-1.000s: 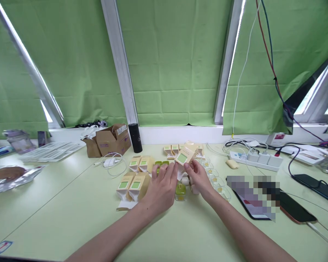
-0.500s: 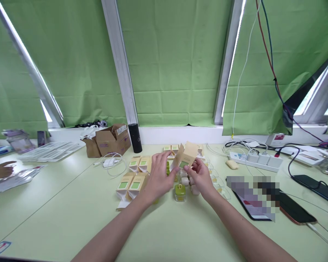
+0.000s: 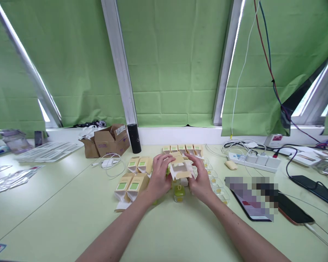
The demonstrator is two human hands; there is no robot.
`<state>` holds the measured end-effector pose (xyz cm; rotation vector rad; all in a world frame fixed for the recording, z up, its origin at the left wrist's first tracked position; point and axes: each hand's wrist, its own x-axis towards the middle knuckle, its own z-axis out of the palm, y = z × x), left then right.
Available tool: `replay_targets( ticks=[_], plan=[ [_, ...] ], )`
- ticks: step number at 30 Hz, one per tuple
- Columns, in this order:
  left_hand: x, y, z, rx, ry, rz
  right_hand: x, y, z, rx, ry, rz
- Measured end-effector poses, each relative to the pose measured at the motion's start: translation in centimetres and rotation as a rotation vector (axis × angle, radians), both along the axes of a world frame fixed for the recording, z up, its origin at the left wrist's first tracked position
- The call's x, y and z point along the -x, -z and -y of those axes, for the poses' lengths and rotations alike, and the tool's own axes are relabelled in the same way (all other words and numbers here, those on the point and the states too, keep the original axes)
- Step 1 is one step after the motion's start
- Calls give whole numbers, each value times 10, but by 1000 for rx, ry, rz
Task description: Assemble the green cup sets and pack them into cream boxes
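Both my hands hold one small tan carton (image 3: 180,169) above the table, its open end with white flaps turned toward me. My left hand (image 3: 159,177) grips its left side and my right hand (image 3: 198,177) its right side, fingers curled round it. Just below the carton a small green glass bottle (image 3: 179,193) stands on the table, with white caps beside it. Left of my hands lie tan cartons with green labels (image 3: 133,185), and a row of them (image 3: 182,149) stands behind.
A brown cardboard box (image 3: 109,140) and a black cylinder (image 3: 133,138) stand at the back left. A power strip (image 3: 251,160), cables and phones (image 3: 295,213) lie on the right. Clear plastic inserts (image 3: 215,182) sit right of my hands. Foil packets (image 3: 13,178) lie far left.
I have lowered the carton and turned it so its open end faces me; my left hand has joined the grip. The other person's hand at far left has gone from view.
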<state>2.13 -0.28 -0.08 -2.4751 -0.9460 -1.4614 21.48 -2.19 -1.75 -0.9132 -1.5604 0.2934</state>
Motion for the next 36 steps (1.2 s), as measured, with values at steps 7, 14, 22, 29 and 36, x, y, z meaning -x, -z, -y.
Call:
replay_targets(
  ticks=[7,14,22,29,36],
  plan=[
    [1,12,5,-290,-86,-8,-6,8,-11,-39,123,-2],
    [7,19,8,-316,-97,-55,-9,11,-16,-30,182,-7],
    [6,20,11,-258,-82,-29,-8,10,-15,-35,180,3],
    [3,6,12,4,154,294,-7,7,-10,-51,182,21],
    [3,14,-4,557,359,804,-7,8,-11,-45,183,26]
  ],
)
